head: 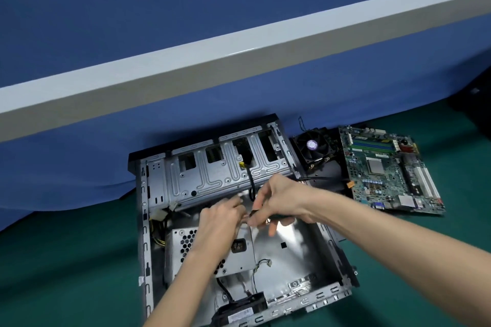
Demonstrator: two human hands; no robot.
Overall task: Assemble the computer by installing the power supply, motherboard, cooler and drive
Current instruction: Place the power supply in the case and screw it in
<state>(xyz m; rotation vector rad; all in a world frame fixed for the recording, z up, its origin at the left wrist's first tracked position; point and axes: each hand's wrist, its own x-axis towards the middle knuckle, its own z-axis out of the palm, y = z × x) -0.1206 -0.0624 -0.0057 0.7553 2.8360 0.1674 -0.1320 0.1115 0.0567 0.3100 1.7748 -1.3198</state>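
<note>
hands meet over open case (144, 220): right hand (281, 201) pinches black cable (251, 183), left hand (220, 223) fingers curled, grip unclear; power supply (186, 244) inside, cooler (314, 147) and motherboard (385, 169) on mat (66, 260).

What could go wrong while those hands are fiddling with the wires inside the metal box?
1. The right hand seems to pinch the black cable; tugging hard might strain its plug.
2. The left hand works inside the case, whose thin metal edges could scratch skin.
3. The motherboard lies loose beside the case, so a swinging arm might knock it.
</note>
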